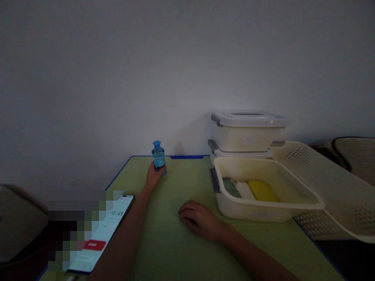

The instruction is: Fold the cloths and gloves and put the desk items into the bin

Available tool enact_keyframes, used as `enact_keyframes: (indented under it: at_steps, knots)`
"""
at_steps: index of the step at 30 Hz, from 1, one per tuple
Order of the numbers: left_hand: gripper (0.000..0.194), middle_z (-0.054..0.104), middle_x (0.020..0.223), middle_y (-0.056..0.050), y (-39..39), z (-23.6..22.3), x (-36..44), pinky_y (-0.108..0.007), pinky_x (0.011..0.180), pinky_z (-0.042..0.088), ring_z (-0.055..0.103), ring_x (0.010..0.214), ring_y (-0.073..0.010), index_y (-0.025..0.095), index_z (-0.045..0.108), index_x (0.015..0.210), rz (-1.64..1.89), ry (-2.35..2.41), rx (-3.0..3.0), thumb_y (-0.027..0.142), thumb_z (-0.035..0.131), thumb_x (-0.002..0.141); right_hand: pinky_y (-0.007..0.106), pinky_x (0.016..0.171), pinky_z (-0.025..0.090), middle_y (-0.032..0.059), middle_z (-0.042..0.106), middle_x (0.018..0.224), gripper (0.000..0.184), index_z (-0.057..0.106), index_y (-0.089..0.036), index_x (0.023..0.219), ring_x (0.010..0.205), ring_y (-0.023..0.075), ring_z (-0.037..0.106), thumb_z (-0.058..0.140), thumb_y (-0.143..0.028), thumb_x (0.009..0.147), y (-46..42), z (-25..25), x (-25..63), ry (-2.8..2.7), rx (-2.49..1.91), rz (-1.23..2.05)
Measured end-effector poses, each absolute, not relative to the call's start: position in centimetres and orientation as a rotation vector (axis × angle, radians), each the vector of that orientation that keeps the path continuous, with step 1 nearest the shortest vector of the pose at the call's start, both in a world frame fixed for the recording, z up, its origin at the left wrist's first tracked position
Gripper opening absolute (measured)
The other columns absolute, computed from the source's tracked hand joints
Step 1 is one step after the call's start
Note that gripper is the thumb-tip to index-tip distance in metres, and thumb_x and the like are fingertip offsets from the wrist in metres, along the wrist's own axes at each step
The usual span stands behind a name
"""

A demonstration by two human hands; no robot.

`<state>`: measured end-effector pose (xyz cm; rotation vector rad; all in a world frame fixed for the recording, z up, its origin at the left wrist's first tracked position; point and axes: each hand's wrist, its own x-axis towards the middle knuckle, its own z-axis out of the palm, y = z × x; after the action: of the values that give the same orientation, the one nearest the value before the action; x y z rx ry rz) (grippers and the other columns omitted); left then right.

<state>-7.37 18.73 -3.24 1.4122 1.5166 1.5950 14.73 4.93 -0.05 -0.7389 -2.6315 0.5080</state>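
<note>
Toward the far left of the table stands a small clear blue bottle [159, 156] with a blue cap, upright. My left hand [154, 175] is wrapped around its lower part, and the bottom of the bottle is partly hidden by the fingers. My right hand [200, 219] rests on the green tabletop, palm down, with loosely bent fingers and nothing seen in them. To its right is an open cream bin [272, 212]. Inside lie a yellow item [262, 190], a white item [245, 190] and a grey-green patterned cloth-like piece [231, 187].
Two lidded cream boxes [246, 137] are stacked behind the open bin. A large perforated basket [328, 195] stands at the right edge. A lit phone [102, 234] lies at the left, partly pixelated, beside my left forearm. A plain wall [175, 78] rises behind the table [170, 242].
</note>
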Motion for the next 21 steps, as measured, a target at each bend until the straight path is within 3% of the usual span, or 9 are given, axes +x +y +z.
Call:
enact_keyframes:
  at_steps: [7, 12, 17, 21]
  knots:
    - [0.041, 0.067, 0.086, -0.007, 17.3, -2.5, -5.5, -0.037, 0.078, 0.048, 0.063, 0.08, -0.0223, 0.014, 0.058, 0.086, 1.391, 1.411, 1.605, 0.035, 0.072, 0.053, 0.028, 0.076, 0.045, 0.0054, 0.059, 0.084, 0.014, 0.058, -0.016, 0.079, 0.083, 0.0156, 0.055, 0.045, -0.01, 0.081, 5.4, -0.7, 14.5, -2.465, -0.857, 0.54]
    - [0.039, 0.066, 0.074, -0.005, 16.3, -2.5, -3.4, -0.035, 0.069, 0.048, 0.061, 0.068, -0.0205, 0.014, 0.059, 0.076, 1.275, 1.429, 1.719, 0.038, 0.074, 0.049, 0.028, 0.071, 0.046, 0.0052, 0.058, 0.084, 0.018, 0.056, -0.016, 0.085, 0.075, 0.0142, 0.055, 0.045, -0.005, 0.077, 5.7, -1.1, 14.7, -2.261, -0.995, 0.552]
    - [0.031, 0.058, 0.06, 0.001, 15.7, -2.6, -1.2, -0.028, 0.059, 0.045, 0.053, 0.056, -0.0141, 0.016, 0.054, 0.063, 1.193, 1.347, 1.884, 0.037, 0.073, 0.052, 0.028, 0.068, 0.048, 0.0066, 0.057, 0.097, 0.033, 0.05, -0.019, 0.104, 0.079, 0.0141, 0.056, 0.043, -0.005, 0.075, 6.5, -2.1, 15.0, -2.038, -1.08, 0.578]
    - [0.032, 0.061, 0.067, -0.002, 15.1, -2.6, -0.6, -0.028, 0.06, 0.044, 0.054, 0.061, -0.0155, 0.014, 0.056, 0.073, 1.161, 1.294, 1.946, 0.039, 0.07, 0.059, 0.031, 0.075, 0.05, 0.0109, 0.047, 0.12, 0.051, 0.037, -0.02, 0.123, 0.1, 0.0177, 0.052, 0.044, -0.008, 0.073, 6.9, -2.3, 15.0, -1.947, -1.084, 0.61]
